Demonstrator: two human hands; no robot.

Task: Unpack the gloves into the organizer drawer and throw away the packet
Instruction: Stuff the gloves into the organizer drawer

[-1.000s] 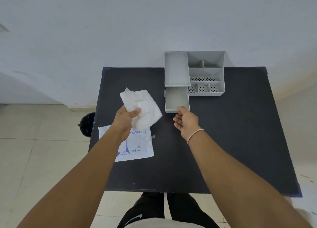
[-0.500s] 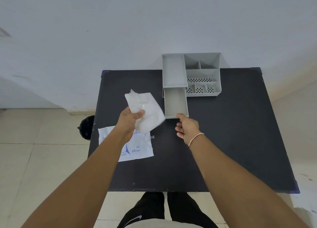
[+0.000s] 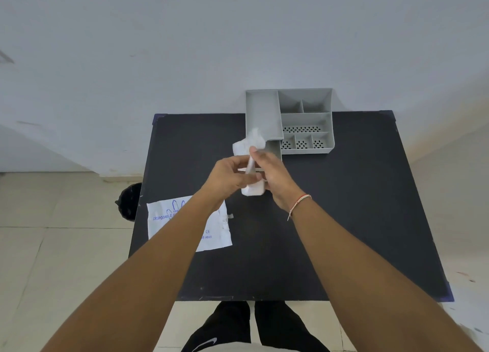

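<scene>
Both hands, left hand (image 3: 229,175) and right hand (image 3: 272,175), are pinching the gloves (image 3: 250,150); they're looking floppy and light. I'm guessing gripping the stack's middle works best.

1. Both bare forearms reach forward from the lower corners and converge over the middle of the desk (image 3: 344,219).
2. The left hand (image 3: 229,175) is curled, thumb up and fingers bent inward, its grip closed on the gloves (image 3: 250,166).
3. The right hand (image 3: 275,174) sits just beside the left, touching it, back of the hand facing up, fingers closed around the same gloves from the right.
4. The right wrist wears a thin band (image 3: 299,202).
5. Black-trousered legs (image 3: 251,325) stand at the near desk edge.
</scene>
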